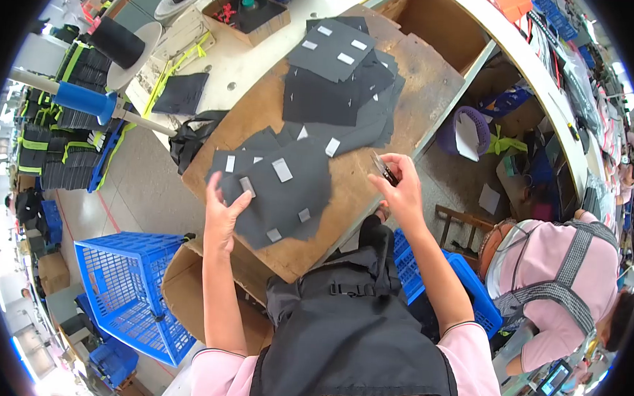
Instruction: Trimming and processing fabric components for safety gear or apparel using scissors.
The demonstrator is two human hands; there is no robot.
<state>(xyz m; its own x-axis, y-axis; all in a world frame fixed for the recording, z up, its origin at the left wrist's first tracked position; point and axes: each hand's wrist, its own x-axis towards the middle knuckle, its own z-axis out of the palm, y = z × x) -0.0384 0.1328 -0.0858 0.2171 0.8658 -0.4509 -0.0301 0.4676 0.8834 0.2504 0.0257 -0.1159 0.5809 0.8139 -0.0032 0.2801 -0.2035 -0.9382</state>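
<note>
Dark grey fabric pieces (288, 204) with small white and grey rectangular patches lie on a brown wooden board before me. My left hand (224, 211) is over the left edge of the near piece, thumb and fingers apart, beside a grey patch (247, 186). My right hand (404, 190) is closed around a small dark tool with metal blades, which looks like thread snips (385, 170), right of the fabric. Farther back, more dark pieces (321, 99) overlap in a stack, one with several white patches on top.
A blue plastic crate (127, 260) and a cardboard box (185, 291) stand at the left. Black thread cones (119, 39) are at the upper left. A blue-handled rod (84, 101) reaches in from the left. Another person in pink (547, 279) is close at the right.
</note>
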